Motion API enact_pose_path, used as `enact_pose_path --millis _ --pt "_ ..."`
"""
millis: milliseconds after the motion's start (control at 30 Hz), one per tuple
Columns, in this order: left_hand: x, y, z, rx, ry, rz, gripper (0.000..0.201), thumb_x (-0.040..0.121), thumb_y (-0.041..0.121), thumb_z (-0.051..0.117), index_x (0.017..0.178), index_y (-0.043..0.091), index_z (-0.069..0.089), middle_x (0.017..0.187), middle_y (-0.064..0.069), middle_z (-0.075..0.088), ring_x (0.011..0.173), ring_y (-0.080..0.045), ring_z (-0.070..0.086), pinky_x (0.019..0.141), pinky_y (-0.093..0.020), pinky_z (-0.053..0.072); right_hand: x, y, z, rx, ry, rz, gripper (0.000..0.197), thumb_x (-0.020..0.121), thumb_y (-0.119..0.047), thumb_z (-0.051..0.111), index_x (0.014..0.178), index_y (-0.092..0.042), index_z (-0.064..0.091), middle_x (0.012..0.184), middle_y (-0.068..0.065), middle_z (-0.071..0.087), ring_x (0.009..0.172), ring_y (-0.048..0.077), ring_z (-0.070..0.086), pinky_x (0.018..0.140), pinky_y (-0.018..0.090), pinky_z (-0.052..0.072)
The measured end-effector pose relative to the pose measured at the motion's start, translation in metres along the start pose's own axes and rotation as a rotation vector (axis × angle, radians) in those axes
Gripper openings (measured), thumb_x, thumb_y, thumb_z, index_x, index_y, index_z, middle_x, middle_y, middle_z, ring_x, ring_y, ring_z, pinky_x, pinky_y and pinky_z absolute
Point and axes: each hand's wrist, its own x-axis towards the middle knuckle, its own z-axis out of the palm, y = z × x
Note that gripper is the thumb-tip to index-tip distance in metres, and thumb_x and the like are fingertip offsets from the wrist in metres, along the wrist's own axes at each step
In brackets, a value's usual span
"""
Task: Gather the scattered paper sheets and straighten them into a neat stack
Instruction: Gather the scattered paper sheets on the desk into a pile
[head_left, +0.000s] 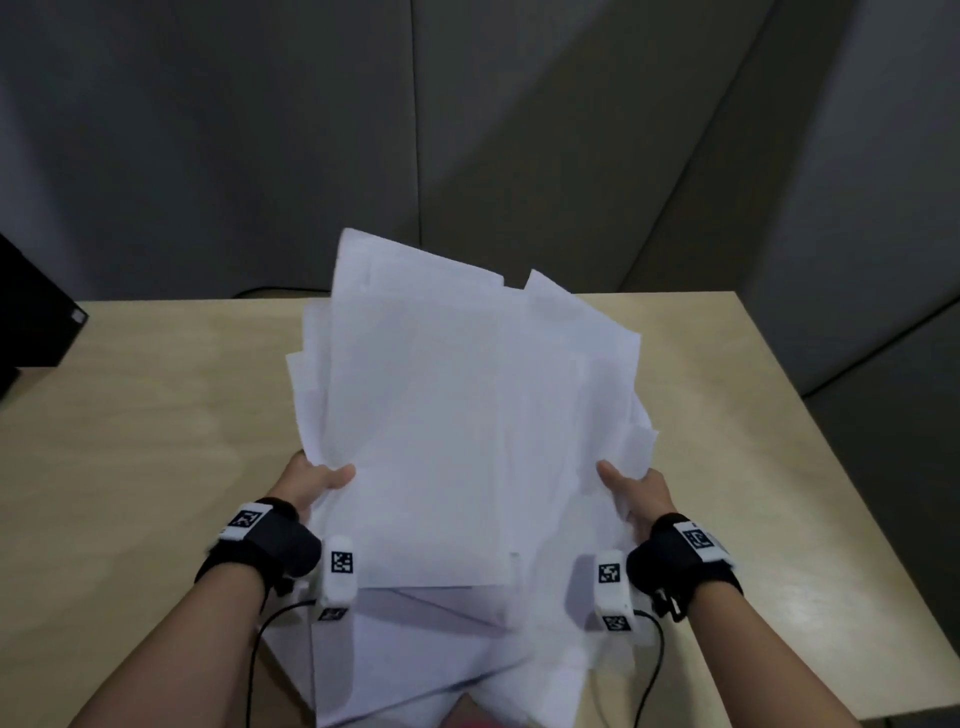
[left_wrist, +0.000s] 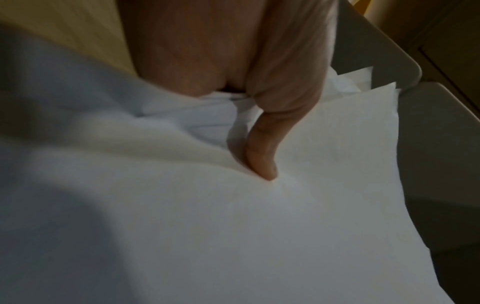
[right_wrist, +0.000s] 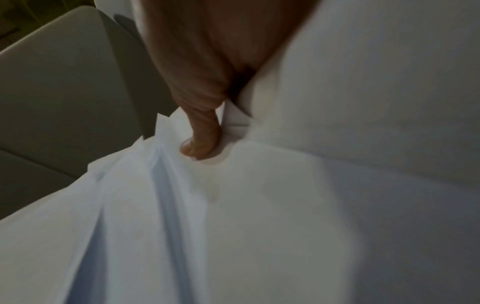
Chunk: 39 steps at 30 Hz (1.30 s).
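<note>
A loose bundle of white paper sheets (head_left: 467, 405) is lifted above the table, its corners fanned out unevenly. My left hand (head_left: 317, 480) grips the bundle's left edge, thumb on top, fingers hidden underneath. My right hand (head_left: 631, 488) grips the right edge the same way. In the left wrist view the thumb (left_wrist: 262, 162) presses into the top sheet (left_wrist: 311, 205). The right wrist view shows the thumb (right_wrist: 202, 144) pinching rumpled sheets (right_wrist: 259, 226). More white sheets (head_left: 431, 654) lie flat on the table below the bundle, near the front edge.
The light wooden table (head_left: 156, 415) spreads left and right of the sheets. A black object (head_left: 31, 317) stands at the table's far left. Grey partition walls (head_left: 467, 130) rise behind the table. Cables run from both wrist cameras.
</note>
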Motion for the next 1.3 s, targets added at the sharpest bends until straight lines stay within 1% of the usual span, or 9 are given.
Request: enact_pose_path --millis 167,400,533,667,767,1000,1133,1233,1300 --pt "0.003 -0.009 0.023 0.110 -0.108 -0.042 0.053 0.075 -0.012 0.063 0.125 -0.003 0.049 0.130 -0.022 0.055 0.117 -0.038 0.054 0.105 -0.056 0.037 0.011 -0.010 0.022 -0.186 0.077 -0.085 0.044 0.079 -0.018 0.070 0.114 0.007 0.058 0.111 0.024 0.065 0.097 0.034 0.063 0.086 0.039 0.050" --pt "0.001 -0.011 0.036 0.152 0.011 -0.003 0.051 0.070 -0.010 0.071 0.118 -0.007 0.054 0.119 -0.017 0.060 0.113 -0.036 0.057 0.100 -0.047 0.043 0.015 -0.015 0.011 -0.191 0.044 -0.173 0.035 0.085 -0.021 0.064 0.109 0.004 0.061 0.111 0.017 0.065 0.097 0.025 0.061 0.093 0.040 0.048" --pt "0.008 -0.013 0.018 0.064 0.167 -0.013 0.043 0.074 -0.011 0.066 0.115 -0.011 0.053 0.124 -0.027 0.057 0.110 -0.041 0.058 0.098 -0.051 0.044 0.016 -0.017 -0.026 -0.214 0.231 -0.314 0.023 0.087 -0.005 0.055 0.110 -0.004 0.059 0.104 0.013 0.059 0.108 0.032 0.056 0.077 0.023 0.037" --pt "0.008 -0.016 0.002 -0.060 0.220 -0.029 0.042 0.078 -0.013 0.061 0.119 -0.011 0.051 0.126 -0.027 0.055 0.101 -0.028 0.054 0.098 -0.048 0.042 0.013 -0.015 -0.054 -0.376 0.212 -0.107 0.064 0.080 0.005 0.056 0.136 -0.016 0.035 0.108 0.018 0.049 0.100 0.032 0.052 0.081 0.031 0.037" --pt "0.006 -0.020 -0.002 -0.137 0.239 -0.038 0.043 0.078 -0.013 0.060 0.121 -0.010 0.051 0.130 -0.026 0.053 0.099 -0.025 0.051 0.093 -0.044 0.042 0.017 -0.003 -0.057 -0.591 0.064 0.011 0.060 0.074 0.007 0.062 0.131 -0.005 0.044 0.124 0.024 0.055 0.111 0.035 0.055 0.090 0.034 0.043" --pt "-0.002 -0.010 0.004 -0.063 0.185 -0.023 0.042 0.081 -0.011 0.059 0.122 -0.010 0.050 0.130 -0.026 0.053 0.102 -0.027 0.053 0.091 -0.038 0.041 0.010 0.002 -0.052 -0.385 -0.226 0.121 0.015 0.087 -0.001 0.054 0.099 0.003 0.062 0.056 0.001 0.067 0.048 0.012 0.061 0.042 0.019 0.047" --pt "-0.001 0.001 0.004 -0.045 0.176 0.009 0.043 0.081 -0.010 0.058 0.123 -0.011 0.048 0.131 -0.026 0.052 0.114 -0.035 0.053 0.092 -0.039 0.040 0.019 -0.015 -0.059 -0.159 -0.244 0.225 0.048 0.090 -0.049 0.047 0.084 -0.003 0.061 0.057 0.004 0.064 0.047 0.019 0.056 0.049 0.025 0.047" --pt "-0.002 -0.001 0.009 -0.082 0.141 0.003 0.044 0.081 -0.011 0.058 0.124 -0.009 0.048 0.132 -0.024 0.052 0.112 -0.036 0.054 0.092 -0.041 0.041 0.019 -0.010 -0.044 -0.305 -0.274 0.113 0.043 0.084 -0.020 0.065 0.114 0.009 0.054 0.095 0.015 0.064 0.073 0.027 0.060 0.070 0.035 0.051" --pt "-0.003 -0.005 0.011 -0.123 0.114 -0.010 0.044 0.081 -0.010 0.058 0.124 -0.008 0.049 0.129 -0.023 0.054 0.103 -0.030 0.055 0.090 -0.041 0.042 0.013 -0.004 -0.029 -0.352 -0.239 0.024 0.034 0.084 0.005 0.056 0.118 0.010 0.052 0.100 0.016 0.063 0.073 0.025 0.061 0.064 0.029 0.053"
